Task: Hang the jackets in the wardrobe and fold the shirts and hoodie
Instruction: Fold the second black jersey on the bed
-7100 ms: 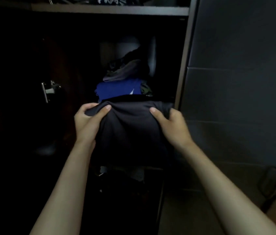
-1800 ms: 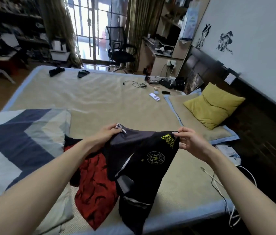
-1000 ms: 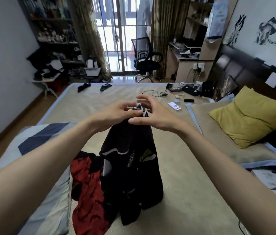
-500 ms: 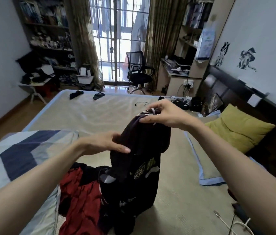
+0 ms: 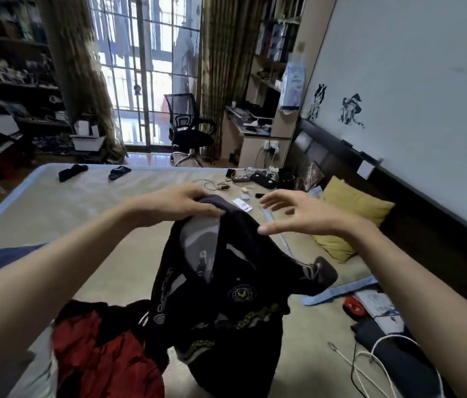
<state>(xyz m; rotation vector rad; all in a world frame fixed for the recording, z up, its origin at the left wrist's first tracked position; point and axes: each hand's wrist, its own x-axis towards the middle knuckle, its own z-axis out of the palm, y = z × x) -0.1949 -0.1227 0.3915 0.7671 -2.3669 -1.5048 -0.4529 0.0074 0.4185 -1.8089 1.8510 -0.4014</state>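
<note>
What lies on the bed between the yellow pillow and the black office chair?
In the head view, between the yellow pillow and the black office chair lie small dark devices, a thin cable and a white remote.

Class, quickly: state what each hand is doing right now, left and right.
Left hand: grips the top of the black shirt, holding it up.
Right hand: open, fingers spread, holding nothing.

bare bed [image 5: 88,214] ahead, red garment [image 5: 106,357] left, cables [image 5: 370,366] right
</note>
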